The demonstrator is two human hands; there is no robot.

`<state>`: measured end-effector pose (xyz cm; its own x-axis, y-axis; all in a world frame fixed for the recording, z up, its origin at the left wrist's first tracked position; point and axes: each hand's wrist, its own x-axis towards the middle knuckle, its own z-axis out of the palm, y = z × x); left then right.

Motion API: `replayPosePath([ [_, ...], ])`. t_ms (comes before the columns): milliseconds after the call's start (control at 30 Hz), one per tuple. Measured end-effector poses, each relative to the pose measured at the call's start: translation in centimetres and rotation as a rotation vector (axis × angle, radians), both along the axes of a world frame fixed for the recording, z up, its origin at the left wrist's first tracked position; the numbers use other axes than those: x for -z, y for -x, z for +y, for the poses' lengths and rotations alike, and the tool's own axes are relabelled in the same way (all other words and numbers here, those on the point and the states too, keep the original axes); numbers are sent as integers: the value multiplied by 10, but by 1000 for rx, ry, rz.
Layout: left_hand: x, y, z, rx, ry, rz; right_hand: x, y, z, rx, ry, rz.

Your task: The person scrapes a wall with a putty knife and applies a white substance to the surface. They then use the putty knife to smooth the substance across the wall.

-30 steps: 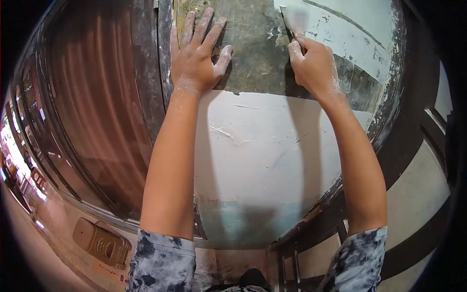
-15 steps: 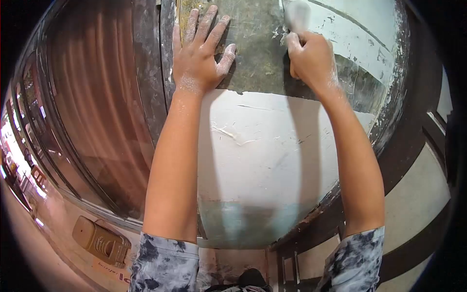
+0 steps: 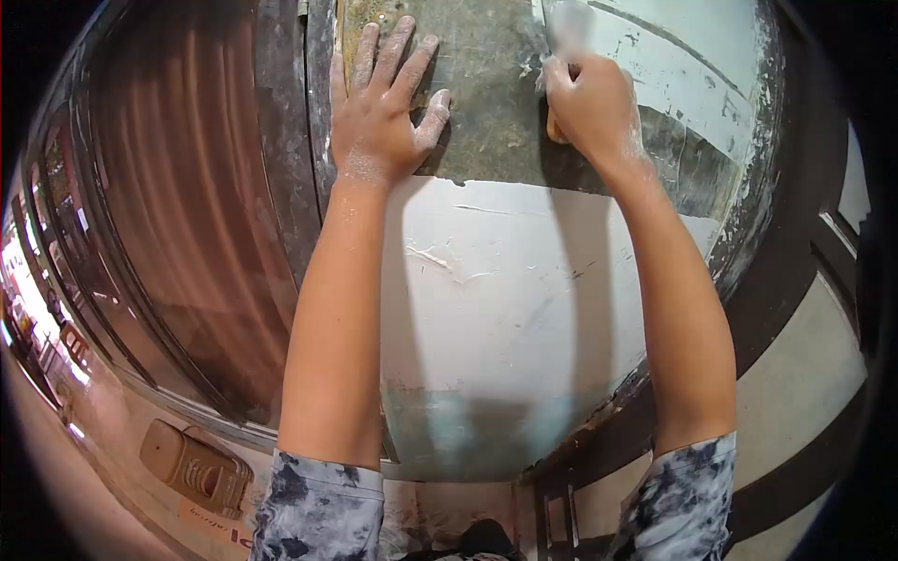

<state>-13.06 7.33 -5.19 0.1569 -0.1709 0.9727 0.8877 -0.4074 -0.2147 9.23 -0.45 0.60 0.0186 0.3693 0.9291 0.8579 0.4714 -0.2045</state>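
Note:
My left hand (image 3: 379,112) lies flat with fingers spread on the dark, bare part of an upright panel (image 3: 491,131). White dust coats its fingertips, thumb and wrist. Wrapped around the handle of a scraper (image 3: 572,26) is my right hand (image 3: 594,103), higher on the panel and to the right. The scraper's blade is smeared by motion, and a bit of tan handle shows below my fist. Ragged white coating (image 3: 669,56) remains right of the blade. A broad white coated area (image 3: 505,271) with raised, cracked flakes spans the panel below both hands.
Left of the panel is a dark-framed glass pane with a brown curtain (image 3: 187,168) behind it. A brown plastic chair (image 3: 195,467) stands at lower left, beside a printed cardboard piece (image 3: 217,522). Dark framing with pale panels (image 3: 809,365) runs along the right.
My right hand and the scraper have shifted slightly left, and more of the handle's lower end shows. My left hand stays pressed on the panel, nearly unmoved.

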Motion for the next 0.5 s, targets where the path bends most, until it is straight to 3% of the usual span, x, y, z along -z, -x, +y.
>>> replayPosePath([
  [233,-1,1,-2,-22,-10,3,10,2,6,18,-106,-56],
  [500,1,-1,-2,8,-7,-11,11,3,4,37,-46,-88],
])
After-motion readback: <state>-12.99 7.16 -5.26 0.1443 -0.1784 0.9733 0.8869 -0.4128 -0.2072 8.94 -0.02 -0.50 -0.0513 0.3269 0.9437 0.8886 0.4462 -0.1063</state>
